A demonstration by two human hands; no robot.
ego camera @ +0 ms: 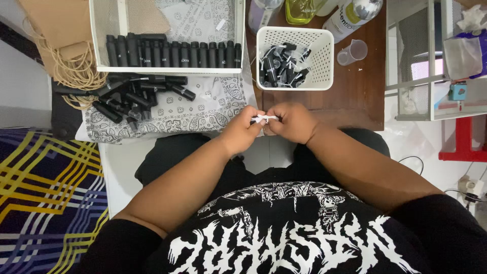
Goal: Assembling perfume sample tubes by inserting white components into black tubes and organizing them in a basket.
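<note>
My left hand and my right hand meet at the near edge of the low table, both pinching one small white part between the fingertips. Its exact kind is too small to tell. Just beyond the hands stands a white perforated basket holding several small black sprayer tops in clear wraps. To the left, loose black bottles lie on a grey patterned cloth. Behind them a white tray holds a row of black bottles standing side by side.
A brown wooden table carries a small clear measuring cup, a white bottle and a yellow-green container. Brown paper bags with cord handles lie at the left. A wire rack stands at the right, a plaid mat at lower left.
</note>
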